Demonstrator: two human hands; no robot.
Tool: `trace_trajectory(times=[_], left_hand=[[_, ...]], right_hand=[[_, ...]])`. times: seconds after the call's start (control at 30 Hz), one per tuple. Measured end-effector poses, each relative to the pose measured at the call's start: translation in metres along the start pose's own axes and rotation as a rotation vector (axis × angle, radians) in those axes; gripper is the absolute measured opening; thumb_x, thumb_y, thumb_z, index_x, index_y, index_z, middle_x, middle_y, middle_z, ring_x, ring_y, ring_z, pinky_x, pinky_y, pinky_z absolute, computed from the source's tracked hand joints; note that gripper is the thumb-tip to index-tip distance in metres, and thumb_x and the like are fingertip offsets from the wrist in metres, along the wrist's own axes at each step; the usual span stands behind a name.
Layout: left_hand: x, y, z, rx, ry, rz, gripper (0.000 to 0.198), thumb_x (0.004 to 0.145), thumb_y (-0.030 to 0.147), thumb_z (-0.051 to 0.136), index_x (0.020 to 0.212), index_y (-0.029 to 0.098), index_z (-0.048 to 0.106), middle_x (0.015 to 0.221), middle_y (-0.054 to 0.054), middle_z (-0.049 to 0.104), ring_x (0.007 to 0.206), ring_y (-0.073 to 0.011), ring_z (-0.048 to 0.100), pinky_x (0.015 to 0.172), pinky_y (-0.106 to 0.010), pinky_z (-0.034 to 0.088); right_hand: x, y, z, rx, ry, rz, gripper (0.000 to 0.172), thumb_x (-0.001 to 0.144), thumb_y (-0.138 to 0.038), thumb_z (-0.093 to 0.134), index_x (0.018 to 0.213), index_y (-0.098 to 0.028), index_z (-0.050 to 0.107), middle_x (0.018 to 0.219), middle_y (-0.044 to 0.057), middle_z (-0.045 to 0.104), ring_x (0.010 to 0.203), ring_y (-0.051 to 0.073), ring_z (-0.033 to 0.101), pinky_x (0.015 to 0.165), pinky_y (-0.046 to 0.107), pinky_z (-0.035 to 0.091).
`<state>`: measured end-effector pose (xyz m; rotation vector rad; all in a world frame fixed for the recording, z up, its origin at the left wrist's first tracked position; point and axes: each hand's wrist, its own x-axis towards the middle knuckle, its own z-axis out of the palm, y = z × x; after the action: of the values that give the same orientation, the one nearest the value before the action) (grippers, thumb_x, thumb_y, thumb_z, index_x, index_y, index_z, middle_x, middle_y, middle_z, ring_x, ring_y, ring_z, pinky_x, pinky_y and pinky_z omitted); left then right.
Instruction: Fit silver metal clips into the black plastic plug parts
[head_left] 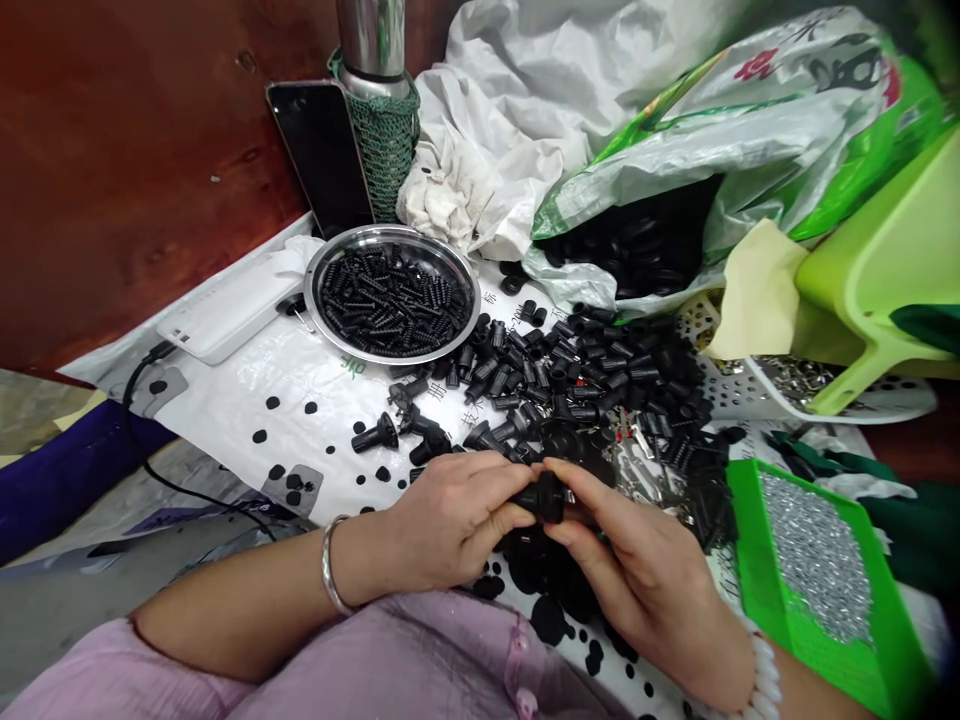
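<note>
Right in the middle now, just above the lap, a black plastic fitting [550, 497] is being held between two hands! Its narrower end is pinched by the left hand [457, 510], thumb against forefinger, the other fingers curled in. Its wide collar is gripped from the right by the right hand [646, 575], thumb and forefinger brought close together around it; a shiny sliver can be seen there, too small to be named.

Just beyond the fingers, the white sheet [232, 405] is covered by a heap of black plastic sleeves [592, 360], with flat metal strips [634, 455] mixed in at its near right side. A few flanged black fittings [375, 434] are set apart on the left. Behind them, a steel bowl [405, 236] is filled with ribbed black pieces [397, 300]. To the right, a green tray [832, 665] is part covered by small silvery pieces [817, 550]. And at the back, a smartphone [322, 150] is propped against a flask [375, 35] that is wrapped in green netting [386, 145].
</note>
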<state>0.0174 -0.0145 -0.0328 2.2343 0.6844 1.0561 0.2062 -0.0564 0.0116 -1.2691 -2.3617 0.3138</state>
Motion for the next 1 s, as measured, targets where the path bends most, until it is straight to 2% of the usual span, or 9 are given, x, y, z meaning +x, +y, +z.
trace_trajectory(times=[0.1,0.2,0.33,0.5,0.63,0.77,0.83,0.9,1.0], left_hand=[[0.001,0.002,-0.005,0.032,-0.068,-0.010,0.026,0.092,0.024,0.036,0.101,0.009,0.055,0.077,-0.008,0.062,0.069,-0.0157,0.057,0.063,-0.028,0.051],[0.003,0.003,-0.006,0.123,-0.055,0.021,0.025,0.092,0.024,0.039,0.102,0.009,0.055,0.083,-0.009,0.064,0.075,-0.0164,0.059,0.069,-0.029,0.051],[0.004,0.005,-0.005,0.174,-0.068,0.027,0.025,0.092,0.025,0.038,0.100,0.009,0.056,0.084,-0.009,0.064,0.073,-0.0164,0.060,0.065,-0.028,0.051],[0.003,0.005,-0.004,0.103,-0.127,0.004,0.027,0.093,0.026,0.037,0.101,0.008,0.056,0.082,-0.009,0.064,0.074,-0.0158,0.060,0.068,-0.028,0.052],[0.001,0.004,0.001,0.163,-0.092,0.020,0.026,0.093,0.024,0.037,0.098,0.009,0.057,0.082,-0.009,0.063,0.075,-0.0163,0.061,0.067,-0.028,0.053],[0.002,0.002,0.004,0.181,-0.052,0.031,0.022,0.091,0.022,0.041,0.101,0.009,0.056,0.085,-0.010,0.063,0.077,-0.0170,0.060,0.070,-0.030,0.052],[0.004,0.001,0.002,0.084,-0.094,0.000,0.023,0.091,0.023,0.042,0.101,0.009,0.057,0.083,-0.008,0.063,0.075,-0.0161,0.059,0.070,-0.028,0.051],[0.007,0.000,-0.003,-0.038,-0.164,-0.044,0.024,0.091,0.026,0.043,0.101,0.009,0.058,0.079,-0.007,0.062,0.073,-0.0149,0.057,0.068,-0.026,0.049],[0.011,0.000,-0.012,-0.200,-0.259,-0.091,0.022,0.090,0.026,0.046,0.096,0.010,0.059,0.075,-0.004,0.059,0.069,-0.0128,0.054,0.065,-0.023,0.045]], right_hand=[[0.000,0.002,-0.006,0.043,-0.092,0.028,0.035,0.095,-0.024,0.041,0.127,-0.011,0.041,0.099,0.009,0.066,0.081,0.014,0.065,0.071,0.021,0.055],[0.004,0.000,-0.014,0.044,-0.131,0.072,0.038,0.094,-0.032,0.045,0.126,-0.012,0.043,0.100,0.009,0.065,0.080,0.014,0.064,0.073,0.022,0.054],[0.006,-0.003,-0.017,0.069,-0.110,0.116,0.032,0.095,-0.035,0.043,0.120,-0.016,0.046,0.090,0.005,0.066,0.070,0.010,0.064,0.066,0.017,0.054],[-0.002,-0.003,-0.012,-0.012,-0.059,0.058,0.029,0.095,-0.033,0.042,0.117,-0.015,0.047,0.101,0.009,0.066,0.083,0.015,0.065,0.073,0.022,0.055],[-0.001,-0.004,-0.007,0.063,-0.028,0.116,0.025,0.094,-0.034,0.044,0.109,-0.015,0.051,0.079,0.003,0.068,0.059,0.012,0.065,0.055,0.020,0.054],[0.007,-0.005,-0.008,0.241,-0.116,0.318,0.025,0.093,-0.038,0.044,0.091,-0.017,0.056,0.058,-0.002,0.063,0.046,0.011,0.060,0.041,0.018,0.049],[0.009,-0.003,-0.013,0.236,-0.152,0.329,0.028,0.094,-0.041,0.042,0.085,-0.018,0.057,0.054,-0.004,0.060,0.042,0.011,0.058,0.037,0.018,0.047],[0.008,-0.001,-0.020,0.134,-0.128,0.243,0.032,0.093,-0.043,0.041,0.098,-0.015,0.057,0.064,0.001,0.065,0.048,0.012,0.060,0.042,0.020,0.051],[0.005,0.003,-0.031,-0.083,-0.122,-0.017,0.047,0.093,-0.038,0.044,0.129,-0.008,0.040,0.111,0.017,0.062,0.088,0.022,0.065,0.070,0.032,0.057]])
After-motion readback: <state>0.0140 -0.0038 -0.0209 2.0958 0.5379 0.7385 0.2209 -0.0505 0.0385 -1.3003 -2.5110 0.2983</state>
